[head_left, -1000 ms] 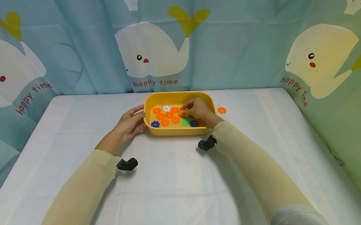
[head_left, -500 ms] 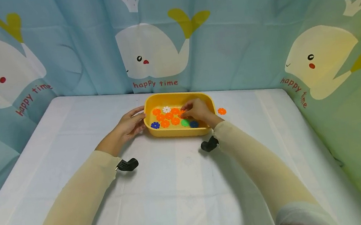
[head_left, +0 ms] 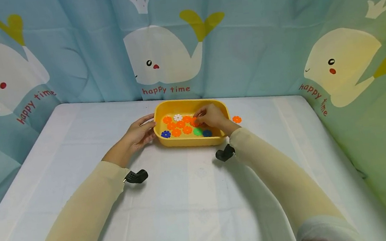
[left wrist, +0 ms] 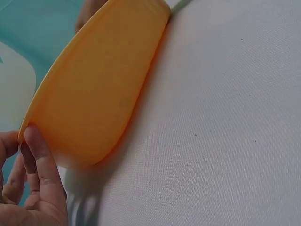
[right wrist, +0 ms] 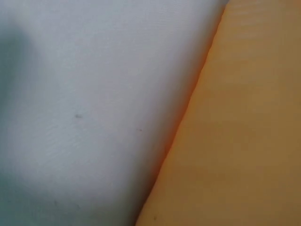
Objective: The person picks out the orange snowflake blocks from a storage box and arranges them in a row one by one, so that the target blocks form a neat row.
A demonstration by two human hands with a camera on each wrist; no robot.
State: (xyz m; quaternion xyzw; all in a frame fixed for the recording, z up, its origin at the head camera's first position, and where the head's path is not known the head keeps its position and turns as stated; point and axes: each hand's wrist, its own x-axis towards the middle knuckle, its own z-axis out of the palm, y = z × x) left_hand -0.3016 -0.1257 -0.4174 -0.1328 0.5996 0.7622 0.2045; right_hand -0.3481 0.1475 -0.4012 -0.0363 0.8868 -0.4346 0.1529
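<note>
A yellow plastic tub [head_left: 192, 141] stands near the back of the table, holding several flat, notched snowflake discs. Most are orange discs [head_left: 187, 130]; there is also a white disc [head_left: 177, 117], a blue disc [head_left: 166, 134], a green disc [head_left: 197, 131] and a dark blue disc [head_left: 207, 133]. My left hand [head_left: 138, 134] grips the tub's left rim between thumb and fingers, as the left wrist view shows close up. Inside the tub's right half, my right hand [head_left: 214, 117] pinches an orange disc [head_left: 194, 122]; its fingertips partly cover it. The right wrist view shows only tub wall and tablecloth.
One loose orange disc [head_left: 236, 119] lies on the white tablecloth [head_left: 176, 212], just right of the tub. Behind the table hangs a blue curtain [head_left: 254, 55] with whale prints. A black camera mount sits at each wrist.
My right hand has shifted very slightly inside the tub, fingertips staying at the orange disc. The left hand keeps its grip on the rim.
</note>
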